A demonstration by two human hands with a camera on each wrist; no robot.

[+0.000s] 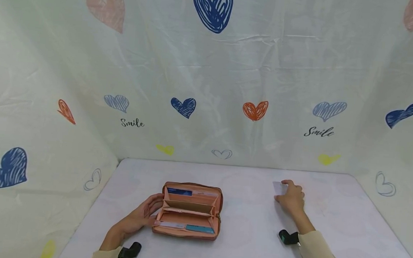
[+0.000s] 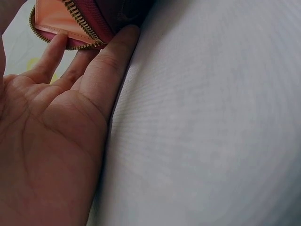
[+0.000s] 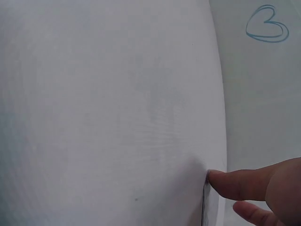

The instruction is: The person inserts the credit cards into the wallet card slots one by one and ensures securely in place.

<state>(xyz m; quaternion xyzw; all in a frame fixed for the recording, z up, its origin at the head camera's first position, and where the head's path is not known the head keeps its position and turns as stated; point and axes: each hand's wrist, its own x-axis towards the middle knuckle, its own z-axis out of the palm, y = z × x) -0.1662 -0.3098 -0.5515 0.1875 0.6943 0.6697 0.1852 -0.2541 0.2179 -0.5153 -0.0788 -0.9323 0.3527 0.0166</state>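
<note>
An unzipped pink wallet (image 1: 187,219) lies spread wide on the table, with cards in its upper and lower slots. My left hand (image 1: 142,213) holds its left end, thumb by the lower corner and fingers higher up. The wallet's brass zipper (image 2: 84,21) shows close to those fingers in the left wrist view. Toward the back right, my right hand (image 1: 291,199) grips a thin, pale card (image 1: 277,187) between thumb and fingers. In the right wrist view the thumb meets the edge of the card (image 3: 205,202); most of its face is hidden there.
The white table (image 1: 241,243) reaches back to a hanging cloth (image 1: 224,74) printed with hearts. A blue card (image 1: 199,229) and a dark blue card (image 1: 179,192) sit in the wallet. Black wrist cameras (image 1: 130,251) are worn on both arms.
</note>
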